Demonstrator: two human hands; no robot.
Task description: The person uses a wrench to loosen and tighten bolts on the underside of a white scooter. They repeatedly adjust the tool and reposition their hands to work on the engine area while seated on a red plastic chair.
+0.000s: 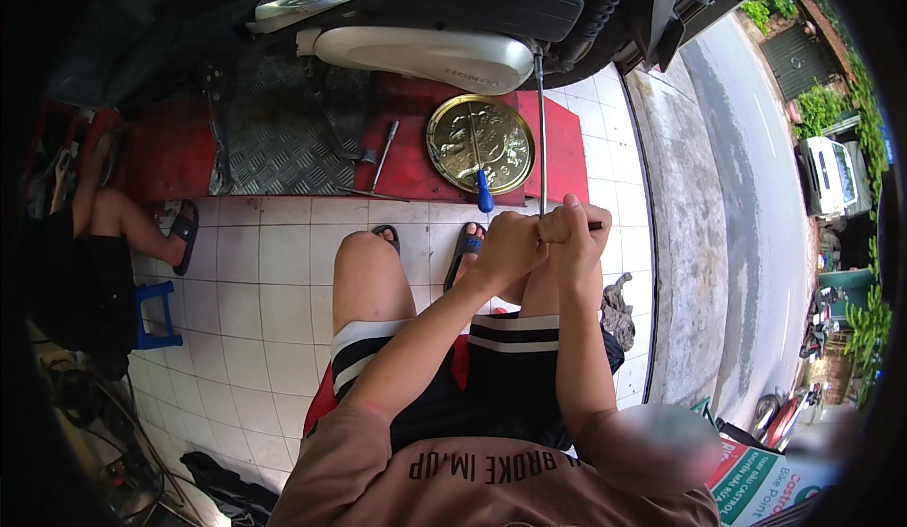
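My left hand [510,249] and my right hand [573,234] are side by side, both closed on the cross handle of a long T-handle wrench [542,140]. A short end of that handle sticks out past my right hand. The steel shaft runs away from me to the rear end of a silver engine side cover [430,55] on a motorbike. What the tip engages is too small to make out. Just beyond my left hand, a blue-handled screwdriver [483,190] lies across the rim of a round gold tray [442,119].
Under the motorbike runs a red lift platform [175,154] with a dark tread plate [283,135]. A metal socket tool [385,154] lies on it. At the left a person [99,234] sits near a blue stool [158,314]. A street [751,215] lies to the right.
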